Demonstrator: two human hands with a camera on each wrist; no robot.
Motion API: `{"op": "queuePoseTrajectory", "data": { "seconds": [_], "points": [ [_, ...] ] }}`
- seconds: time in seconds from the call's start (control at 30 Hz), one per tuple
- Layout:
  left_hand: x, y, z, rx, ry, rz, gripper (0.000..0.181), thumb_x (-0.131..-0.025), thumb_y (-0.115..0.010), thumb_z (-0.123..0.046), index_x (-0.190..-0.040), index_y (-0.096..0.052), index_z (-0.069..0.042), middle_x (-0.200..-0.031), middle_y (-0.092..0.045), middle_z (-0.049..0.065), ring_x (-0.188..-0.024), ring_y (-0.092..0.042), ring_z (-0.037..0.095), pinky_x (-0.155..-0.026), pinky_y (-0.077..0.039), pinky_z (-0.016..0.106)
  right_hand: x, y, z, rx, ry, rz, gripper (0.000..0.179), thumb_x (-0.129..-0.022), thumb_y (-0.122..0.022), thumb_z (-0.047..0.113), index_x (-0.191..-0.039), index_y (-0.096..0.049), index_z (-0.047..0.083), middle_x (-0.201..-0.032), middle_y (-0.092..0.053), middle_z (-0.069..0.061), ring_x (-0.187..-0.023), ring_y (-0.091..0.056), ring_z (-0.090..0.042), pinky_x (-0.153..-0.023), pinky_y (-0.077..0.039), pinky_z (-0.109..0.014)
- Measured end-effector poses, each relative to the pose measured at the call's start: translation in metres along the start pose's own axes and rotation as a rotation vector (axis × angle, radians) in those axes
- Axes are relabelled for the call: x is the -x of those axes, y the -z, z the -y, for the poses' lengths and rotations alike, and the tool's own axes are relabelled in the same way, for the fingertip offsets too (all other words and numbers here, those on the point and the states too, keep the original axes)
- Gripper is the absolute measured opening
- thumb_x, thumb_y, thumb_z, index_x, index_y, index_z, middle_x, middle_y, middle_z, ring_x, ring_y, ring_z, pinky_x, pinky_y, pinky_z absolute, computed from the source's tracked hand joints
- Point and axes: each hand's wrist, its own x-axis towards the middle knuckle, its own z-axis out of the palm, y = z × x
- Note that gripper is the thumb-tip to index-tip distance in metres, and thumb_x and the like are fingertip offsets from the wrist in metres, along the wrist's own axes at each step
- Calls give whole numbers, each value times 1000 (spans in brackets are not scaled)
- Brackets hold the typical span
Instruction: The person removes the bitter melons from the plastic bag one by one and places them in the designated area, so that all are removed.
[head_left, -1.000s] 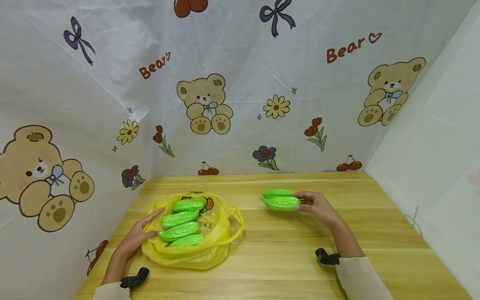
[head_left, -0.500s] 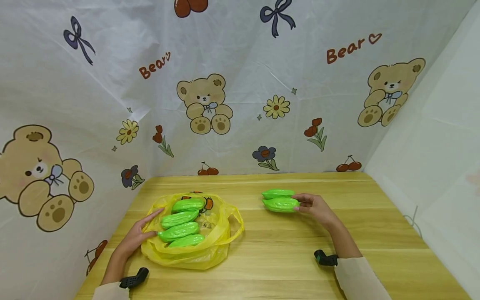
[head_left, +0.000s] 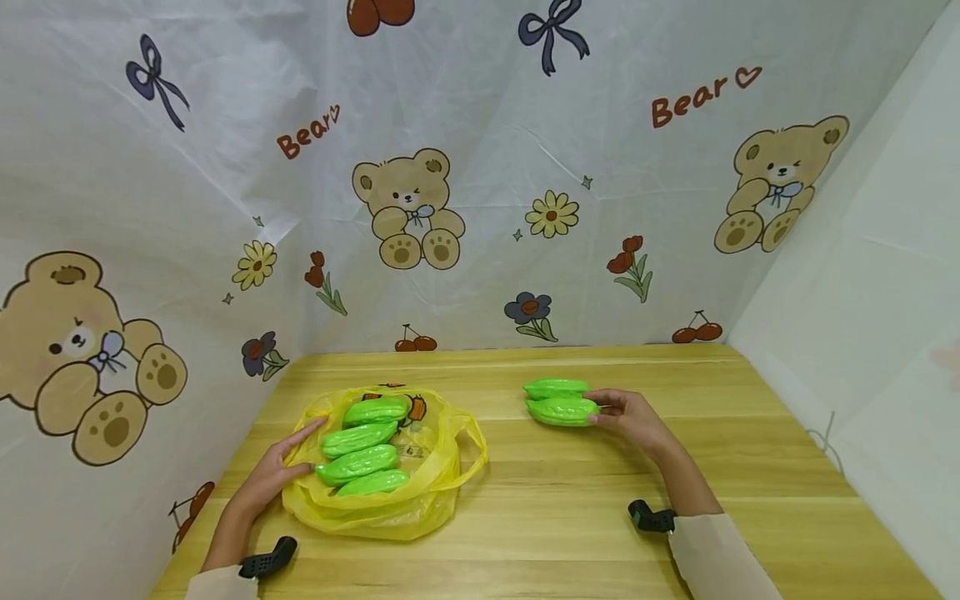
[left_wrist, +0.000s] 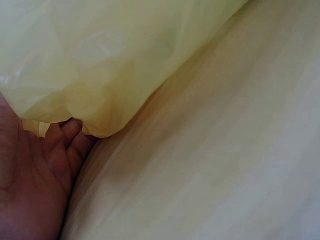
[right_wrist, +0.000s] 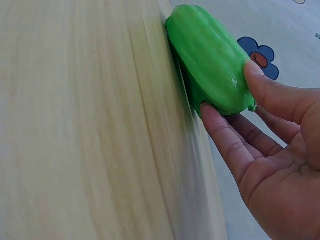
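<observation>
In the head view my left hand (head_left: pixel 272 477) holds the left rim of a yellow plastic bag (head_left: pixel 390 521). Thumb and forefinger lie spread along that rim; in the left wrist view the bag's film hangs over the curled fingers (left_wrist: pixel 75 140). Several green bitter melons (head_left: pixel 358 463) lie in a row inside the bag's open mouth. To the right, my right hand (head_left: pixel 633 421) pinches the right end of a bitter melon (head_left: pixel 562 411), seen in the right wrist view between thumb and fingers (right_wrist: pixel 220 125). Just behind it lies another bitter melon (head_left: pixel 557 387), partly hidden.
All this is on a wooden tabletop (head_left: pixel 540 517). A white cloth (head_left: pixel 480 283) printed with bears and flowers rises along its back and left sides. On the right stands a white wall (head_left: pixel 862 333), with a thin cable (head_left: pixel 828 437) by the table's edge.
The right hand and the bitter melon it pinches have shifted slightly toward the near side of the table. The left hand and the bag have stayed in place.
</observation>
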Motion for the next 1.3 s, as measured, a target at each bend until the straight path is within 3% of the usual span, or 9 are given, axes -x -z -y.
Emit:
{"op": "queuePoseTrajectory", "data": {
  "seconds": [1.3],
  "points": [
    [0, 0, -3, 10, -27, 12, 73, -90, -65, 0, -157, -38, -9, -164, -25, 21, -139, -22, -13, -100, -23, 3, -4, -2, -8, 159, 39, -54, 42, -95, -70, 7, -133, -61, -7, -131, -62, -26, -113, -63, -40, -86, -56, -35]
  ]
}}
